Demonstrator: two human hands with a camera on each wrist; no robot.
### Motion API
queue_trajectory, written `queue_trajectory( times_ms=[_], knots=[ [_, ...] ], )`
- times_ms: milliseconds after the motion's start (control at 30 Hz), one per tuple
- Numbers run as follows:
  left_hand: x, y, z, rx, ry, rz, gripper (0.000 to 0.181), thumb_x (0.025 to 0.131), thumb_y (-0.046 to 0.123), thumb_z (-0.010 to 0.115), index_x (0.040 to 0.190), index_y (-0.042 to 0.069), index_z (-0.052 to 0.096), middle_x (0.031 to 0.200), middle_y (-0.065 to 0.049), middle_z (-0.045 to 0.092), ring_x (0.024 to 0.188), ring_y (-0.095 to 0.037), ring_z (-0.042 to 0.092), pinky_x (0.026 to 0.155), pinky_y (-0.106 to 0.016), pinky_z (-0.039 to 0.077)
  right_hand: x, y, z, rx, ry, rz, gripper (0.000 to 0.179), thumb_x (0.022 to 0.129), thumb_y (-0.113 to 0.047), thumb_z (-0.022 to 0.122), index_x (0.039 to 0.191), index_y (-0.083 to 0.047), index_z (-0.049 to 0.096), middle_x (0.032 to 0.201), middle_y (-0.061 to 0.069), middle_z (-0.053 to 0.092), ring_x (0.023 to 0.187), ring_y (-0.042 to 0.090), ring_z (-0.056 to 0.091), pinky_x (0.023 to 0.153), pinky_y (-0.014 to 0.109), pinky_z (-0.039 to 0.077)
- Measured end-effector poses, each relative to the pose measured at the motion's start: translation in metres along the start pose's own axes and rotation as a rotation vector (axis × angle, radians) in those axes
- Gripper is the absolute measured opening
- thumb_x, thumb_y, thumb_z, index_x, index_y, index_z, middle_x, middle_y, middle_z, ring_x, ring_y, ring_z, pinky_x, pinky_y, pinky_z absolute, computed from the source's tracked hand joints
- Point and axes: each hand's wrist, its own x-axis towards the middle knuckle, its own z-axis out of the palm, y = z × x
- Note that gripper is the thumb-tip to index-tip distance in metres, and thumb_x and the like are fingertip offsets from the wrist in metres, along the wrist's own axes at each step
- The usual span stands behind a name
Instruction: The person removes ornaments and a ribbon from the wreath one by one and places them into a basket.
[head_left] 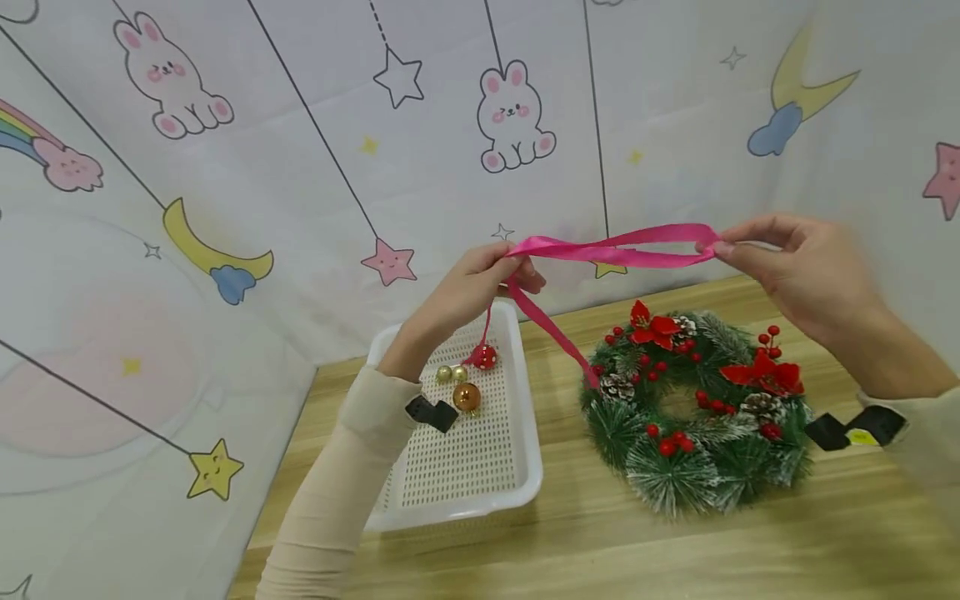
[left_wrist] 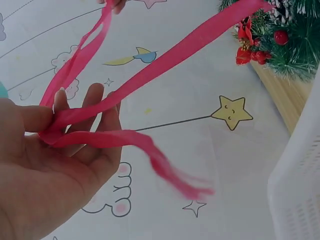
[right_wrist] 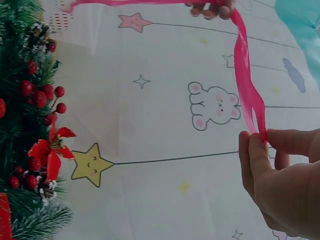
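Note:
A pink ribbon [head_left: 592,252] is stretched as a flat loop between my two raised hands. My left hand [head_left: 480,279] pinches the gathered ribbon between thumb and fingers, and in the left wrist view two tails fall away from it. One tail [head_left: 551,329] slants down to the wreath [head_left: 637,467], its end overlapping the greenery. The loop's far end is pinched by my right hand [head_left: 802,267], thumb against fingertips, as the right wrist view also shows. Pine cones, red berries and red flowers decorate the green wreath, which lies on the table below.
Left of the wreath stands a white perforated basket [head_left: 528,450] holding an orange-gold bauble [head_left: 467,398], a red dotted ball [head_left: 486,357] and small gold balls [head_left: 452,374]. Both rest on the wooden table [head_left: 585,542]. Behind hangs a white cloth [head_left: 435,183] printed with bunnies and stars.

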Motion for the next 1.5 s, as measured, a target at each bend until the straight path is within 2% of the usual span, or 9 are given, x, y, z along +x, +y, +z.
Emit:
queue_trajectory(
  times_ms=[167, 233, 333, 600, 733, 833, 967, 1200, 1500],
  knots=[
    [-0.007, 0.010, -0.014, 0.110, -0.005, 0.033, 0.030, 0.114, 0.017, 0.043, 0.113, -0.001, 0.065, 0.115, -0.021, 0.071, 0.108, -0.029, 0.071, 0.100, -0.037, 0.060, -0.009, 0.016, 0.005, -0.224, -0.133, 0.066, 0.031, 0.100, -0.035, 0.073, 0.124, -0.017, 0.074, 0.112, -0.025, 0.076, 0.109, -0.002, 0.065, 0.077, 0.014, 0.048],
    [-0.010, 0.013, -0.020, 0.161, 0.014, 0.045, 0.029, 0.113, 0.017, 0.044, 0.115, 0.000, 0.067, 0.113, -0.019, 0.072, 0.105, -0.026, 0.070, 0.098, -0.036, 0.060, -0.013, 0.022, 0.005, -0.273, -0.162, 0.090, 0.030, 0.100, -0.039, 0.072, 0.124, -0.021, 0.074, 0.116, -0.026, 0.076, 0.113, -0.007, 0.065, 0.094, 0.015, 0.047],
    [-0.016, 0.019, -0.030, 0.225, 0.053, 0.047, 0.029, 0.113, 0.017, 0.046, 0.122, 0.002, 0.069, 0.114, -0.017, 0.073, 0.106, -0.024, 0.070, 0.099, -0.038, 0.059, -0.017, 0.032, 0.001, -0.371, -0.168, 0.099, 0.030, 0.100, -0.045, 0.070, 0.123, -0.027, 0.074, 0.117, -0.029, 0.072, 0.111, -0.013, 0.061, 0.092, 0.019, 0.045],
    [-0.030, 0.035, -0.058, 0.415, 0.143, -0.029, 0.031, 0.108, 0.026, 0.055, 0.132, 0.020, 0.075, 0.124, -0.005, 0.077, 0.114, -0.022, 0.068, 0.103, -0.044, 0.056, -0.033, 0.066, -0.015, -0.532, -0.169, 0.042, 0.042, 0.103, -0.042, 0.067, 0.133, -0.013, 0.065, 0.116, -0.027, 0.068, 0.096, -0.016, 0.059, 0.073, 0.016, 0.050],
    [-0.034, 0.036, -0.069, 0.493, 0.152, -0.024, 0.031, 0.107, 0.024, 0.056, 0.129, 0.019, 0.076, 0.118, -0.005, 0.078, 0.106, -0.022, 0.066, 0.095, -0.041, 0.054, -0.041, 0.082, -0.022, -0.638, -0.188, -0.017, 0.046, 0.105, -0.039, 0.066, 0.140, -0.011, 0.062, 0.143, 0.010, 0.063, 0.119, 0.023, 0.072, 0.075, 0.013, 0.052],
    [-0.036, 0.034, -0.075, 0.515, 0.153, -0.016, 0.030, 0.107, 0.022, 0.055, 0.125, 0.017, 0.078, 0.112, -0.008, 0.078, 0.102, -0.023, 0.066, 0.093, -0.040, 0.053, -0.045, 0.093, -0.024, -0.684, -0.205, -0.060, 0.052, 0.105, -0.036, 0.067, 0.146, -0.005, 0.056, 0.151, 0.030, 0.051, 0.127, 0.060, 0.057, 0.085, 0.036, 0.063],
    [-0.040, 0.032, -0.082, 0.520, 0.146, -0.023, 0.029, 0.107, 0.020, 0.055, 0.123, 0.014, 0.078, 0.111, -0.010, 0.079, 0.103, -0.024, 0.071, 0.095, -0.041, 0.054, -0.051, 0.106, -0.027, -0.753, -0.194, -0.114, 0.063, 0.102, -0.036, 0.071, 0.151, -0.002, 0.051, 0.152, 0.034, 0.049, 0.127, 0.062, 0.053, 0.090, 0.074, 0.050],
    [-0.048, 0.030, -0.092, 0.571, 0.141, -0.046, 0.028, 0.107, 0.022, 0.056, 0.124, 0.013, 0.076, 0.111, -0.009, 0.078, 0.101, -0.024, 0.067, 0.091, -0.039, 0.054, -0.054, 0.126, -0.028, -0.819, -0.228, -0.176, 0.079, 0.098, -0.036, 0.076, 0.157, 0.004, 0.040, 0.160, 0.037, 0.038, 0.139, 0.064, 0.040, 0.096, 0.078, 0.041],
    [-0.058, 0.022, -0.100, 0.579, 0.135, -0.067, 0.027, 0.107, 0.023, 0.056, 0.120, 0.014, 0.078, 0.108, -0.008, 0.078, 0.095, -0.024, 0.064, 0.087, -0.036, 0.053, -0.060, 0.135, -0.021, -0.839, -0.344, -0.106, 0.094, 0.100, -0.044, 0.070, 0.164, 0.006, 0.023, 0.171, 0.037, 0.006, 0.156, 0.063, 0.005, 0.115, 0.085, 0.014]
  ],
)
